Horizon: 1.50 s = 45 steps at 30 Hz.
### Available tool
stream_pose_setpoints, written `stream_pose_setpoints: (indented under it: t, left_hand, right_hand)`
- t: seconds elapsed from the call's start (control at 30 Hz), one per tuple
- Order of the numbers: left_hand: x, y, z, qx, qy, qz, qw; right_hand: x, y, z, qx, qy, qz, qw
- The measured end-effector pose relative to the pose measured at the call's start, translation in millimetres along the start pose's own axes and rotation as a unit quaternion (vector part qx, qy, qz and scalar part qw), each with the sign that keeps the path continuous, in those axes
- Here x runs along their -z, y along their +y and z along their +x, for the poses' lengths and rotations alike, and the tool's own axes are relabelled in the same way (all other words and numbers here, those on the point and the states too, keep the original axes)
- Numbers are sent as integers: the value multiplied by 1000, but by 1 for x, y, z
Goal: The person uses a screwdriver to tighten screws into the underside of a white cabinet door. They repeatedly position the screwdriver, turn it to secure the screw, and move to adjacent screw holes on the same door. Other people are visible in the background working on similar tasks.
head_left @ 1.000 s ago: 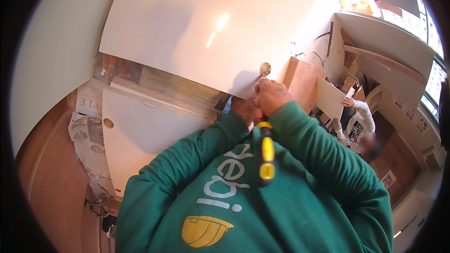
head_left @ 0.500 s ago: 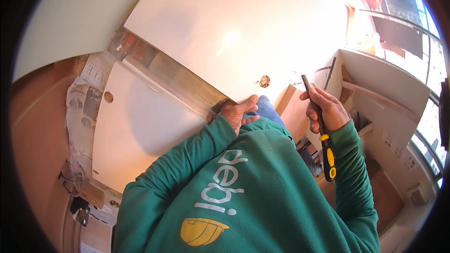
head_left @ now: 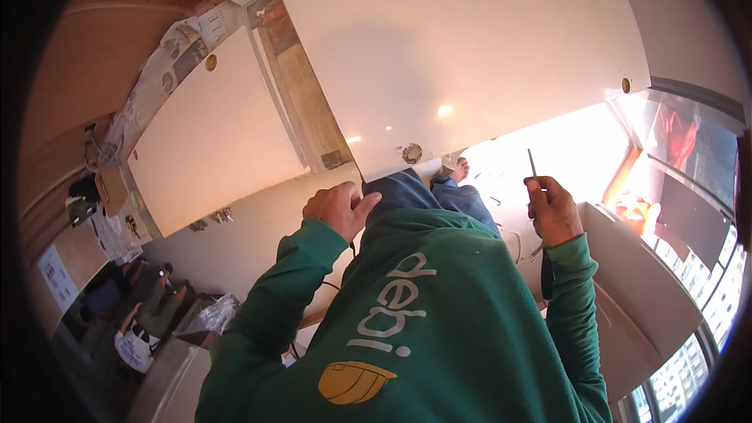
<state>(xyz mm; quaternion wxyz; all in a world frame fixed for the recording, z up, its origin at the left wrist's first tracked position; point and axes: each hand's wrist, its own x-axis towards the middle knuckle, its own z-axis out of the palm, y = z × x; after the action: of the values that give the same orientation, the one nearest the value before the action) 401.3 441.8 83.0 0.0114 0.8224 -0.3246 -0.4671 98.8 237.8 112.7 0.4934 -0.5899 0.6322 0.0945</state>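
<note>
Now mid-assembly: right hand [head_left: 553,211] clamped on thin dark-shafted screwdriver [head_left: 533,164], left hand [head_left: 338,209] loosely curled beside large white laminated panel [head_left: 462,47], likely needing tip re-seated in round cam fitting [head_left: 412,153].

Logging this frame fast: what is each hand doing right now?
Left hand: closed, gripping the near edge of the white panel.
Right hand: closed on a screwdriver, shaft pointing up.

A second white panel [head_left: 211,141] lies beside scattered papers [head_left: 168,55].
</note>
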Motion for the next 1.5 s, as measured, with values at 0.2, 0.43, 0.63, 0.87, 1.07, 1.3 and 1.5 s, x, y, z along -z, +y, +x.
stream_pose_setpoints:
  t: [0.2, 0.43, 0.63, 0.87, 1.07, 1.3, 1.5]
  left_hand:
    - [-53, 42, 8, -165, 442, -82, 878]
    - [-90, 67, 27, -130, 502, -106, 849]
    - [-113, 99, 25, -173, 516, -209, 813]
    - [-121, 106, -7, -29, 558, -395, 730]
    - [-188, 119, 28, 78, 472, -619, 623]
    - [-167, 175, 68, 38, 464, -773, 431]
    - [-169, 170, 94, 52, 507, -770, 384]
  right_hand:
    - [42, 19, 18, 121, -29, -77, 989]
    - [46, -4, 23, 206, -81, -139, 965]
    - [47, -48, 29, 252, -104, -181, 945]
    - [39, -129, 51, 421, -174, -315, 832]
    - [10, -177, 88, 570, -244, -499, 606]
    - [-43, -219, 113, 719, -253, -574, 298]
    - [-92, -243, 96, 759, -198, -613, 96]
